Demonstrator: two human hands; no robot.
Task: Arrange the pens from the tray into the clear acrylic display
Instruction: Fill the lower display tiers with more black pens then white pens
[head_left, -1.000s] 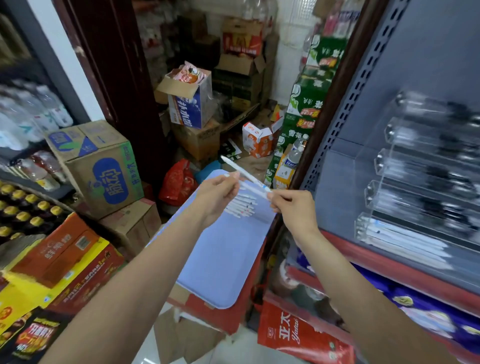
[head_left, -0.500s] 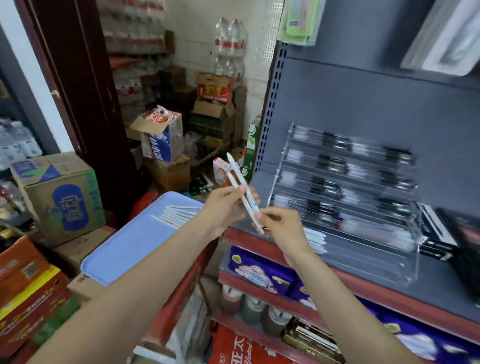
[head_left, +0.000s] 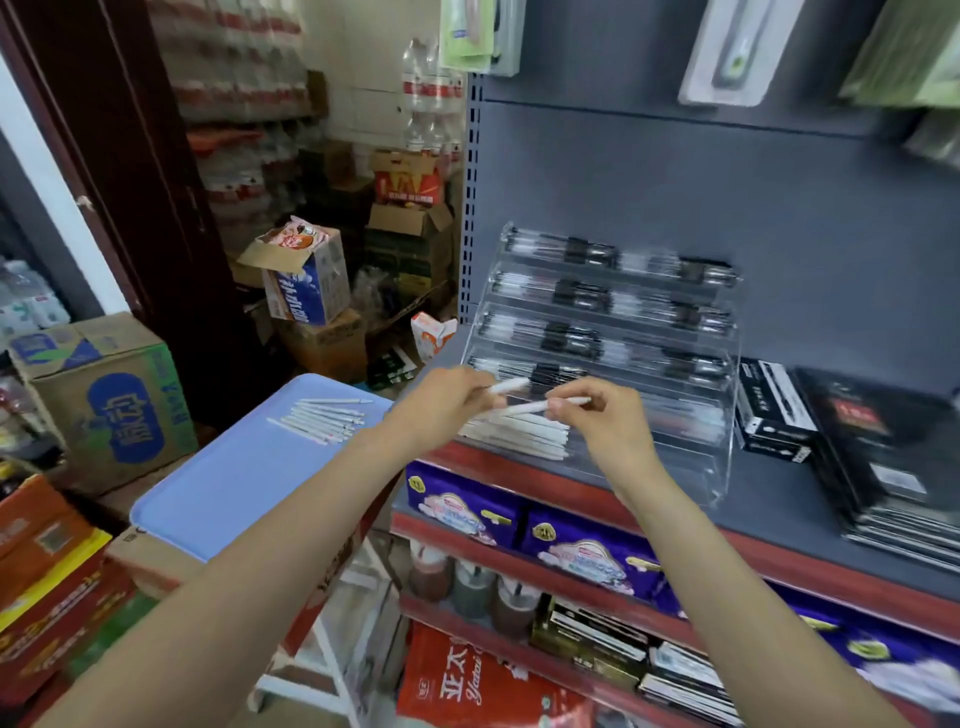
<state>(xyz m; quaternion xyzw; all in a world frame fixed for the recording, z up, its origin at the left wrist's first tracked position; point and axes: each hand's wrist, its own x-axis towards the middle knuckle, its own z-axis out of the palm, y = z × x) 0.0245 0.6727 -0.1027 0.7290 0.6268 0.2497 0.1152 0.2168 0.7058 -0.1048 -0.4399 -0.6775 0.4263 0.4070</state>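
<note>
Both hands work in front of the clear acrylic display (head_left: 602, 332), which stands on the grey shelf (head_left: 779, 499). The left hand (head_left: 441, 405) has its grip pinching a white pen (head_left: 506, 385); the right hand (head_left: 605, 415) pinches a second white pen (head_left: 540, 406) near its tip end, the barrel lying level and pointing toward 9 o'clock. Just below them, the lowest tier already holds a row of white pens (head_left: 519, 439).

To do this step well, I judge each pen should be kept parallel to that row, lowered flat over the front lip and released only once it lies against its neighbours, since smooth round barrels roll easily.

The display is hard, glossy and stepped; its upper tiers hold clear-and-black pens. At 9 o'clock from the hands, more slim white pens (head_left: 322, 421) lie fanned on the smooth, pale blue tray (head_left: 234, 493), so the task looks partly done.
</note>
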